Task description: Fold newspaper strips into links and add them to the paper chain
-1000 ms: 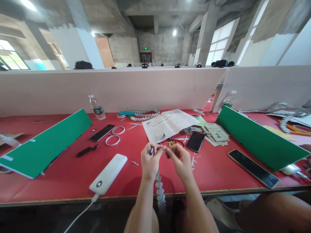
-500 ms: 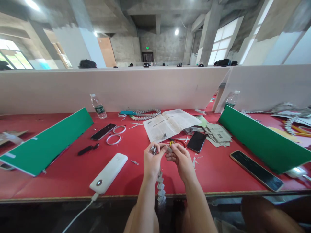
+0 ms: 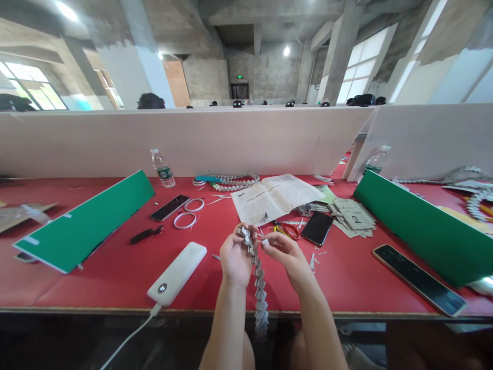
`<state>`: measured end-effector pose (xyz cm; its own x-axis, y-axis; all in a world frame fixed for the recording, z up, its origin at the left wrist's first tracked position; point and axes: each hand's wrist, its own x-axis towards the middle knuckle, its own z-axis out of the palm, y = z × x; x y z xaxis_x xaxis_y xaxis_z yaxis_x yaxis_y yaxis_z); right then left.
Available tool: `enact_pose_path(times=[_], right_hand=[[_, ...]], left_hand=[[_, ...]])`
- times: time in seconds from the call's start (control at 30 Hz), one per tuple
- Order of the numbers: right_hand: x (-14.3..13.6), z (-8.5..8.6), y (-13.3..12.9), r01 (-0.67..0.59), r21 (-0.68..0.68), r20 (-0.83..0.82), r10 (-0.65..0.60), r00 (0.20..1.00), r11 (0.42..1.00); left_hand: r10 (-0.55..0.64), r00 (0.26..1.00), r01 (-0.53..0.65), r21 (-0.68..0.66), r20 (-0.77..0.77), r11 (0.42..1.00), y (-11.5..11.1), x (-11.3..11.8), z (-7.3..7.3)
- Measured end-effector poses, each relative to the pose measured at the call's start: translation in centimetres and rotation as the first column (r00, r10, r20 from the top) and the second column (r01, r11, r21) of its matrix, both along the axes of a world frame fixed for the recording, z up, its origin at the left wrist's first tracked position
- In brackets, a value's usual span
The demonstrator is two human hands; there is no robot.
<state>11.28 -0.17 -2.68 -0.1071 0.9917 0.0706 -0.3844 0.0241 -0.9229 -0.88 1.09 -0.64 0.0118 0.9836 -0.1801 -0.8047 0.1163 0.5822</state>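
Observation:
My left hand [image 3: 236, 259] is closed around the upper end of a zigzag folded-paper chain [image 3: 260, 295], which hangs down past the table's front edge. To its right, my right hand [image 3: 287, 254] pinches a small folded paper piece [image 3: 265, 242] between thumb and fingertips, a little apart from the chain. Just beyond the hands lie red-and-yellow-handled scissors [image 3: 288, 229], partly by the corner of an open newspaper [image 3: 275, 198].
On the red table [image 3: 115, 288] lie a white power bank [image 3: 179, 275], phones [image 3: 317, 228], rolls of white tape [image 3: 185, 221] and a stack of cut paper [image 3: 352, 216]. Green boards [image 3: 88, 221] stand at both sides. A water bottle [image 3: 164, 169] is by the white partition [image 3: 192, 144].
My hands have come apart slightly, and the right one now holds a small paper piece away from the chain. More of the chain shows below my left hand. The view has shifted slightly left.

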Motion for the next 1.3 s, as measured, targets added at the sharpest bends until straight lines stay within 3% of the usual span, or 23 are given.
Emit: enact_pose_path(times=[0.1, 0.27, 0.43, 0.57, 0.73, 0.9, 1.1, 1.3], right_hand=[[-0.3, 0.1, -0.4, -0.148, 0.013, 0.054, 0.147, 0.988, 0.989], [-0.6, -0.1, -0.6, -0.186, -0.006, 0.08, 0.186, 0.979, 0.982], [-0.4, 0.2, -0.7, -0.257, 0.017, 0.065, 0.255, 0.965, 0.966], [0.1, 0.5, -0.9, -0.267, -0.01, 0.091, 0.267, 0.96, 0.964], [0.7, 0.5, -0.8, -0.224, -0.095, 0.003, 0.225, 0.974, 0.97], [1.2, 0.4, -0.5, -0.146, -0.204, -0.143, 0.118, 0.983, 0.968], [1.5, 0.3, -0.3, -0.168, -0.24, -0.19, 0.124, 0.974, 0.956], [0.9, 0.4, -0.1, -0.108, -0.24, -0.17, 0.068, 0.983, 0.965]], left_hand=[[0.076, 0.996, -0.076, 0.013, 0.052, 0.997, 0.1, -0.1, 0.0], [0.126, 0.992, -0.125, 0.054, -0.008, 0.991, 0.0, -0.1, 0.0], [-0.002, 0.998, 0.008, 0.094, -0.06, 0.996, -0.2, -0.3, 0.2], [-0.127, 0.959, 0.17, 0.156, -0.254, 0.973, -0.1, -0.8, 0.2], [-0.094, 0.885, 0.209, 0.208, -0.456, 0.956, 0.1, -2.1, 0.0], [-0.117, 0.822, 0.29, 0.232, -0.557, 0.929, 0.0, -2.8, -0.1], [0.068, 0.777, 0.164, 0.307, -0.626, 0.937, -0.1, -2.1, 0.0], [0.231, 0.802, -0.05, 0.324, -0.551, 0.945, 0.1, -1.1, -0.3]])
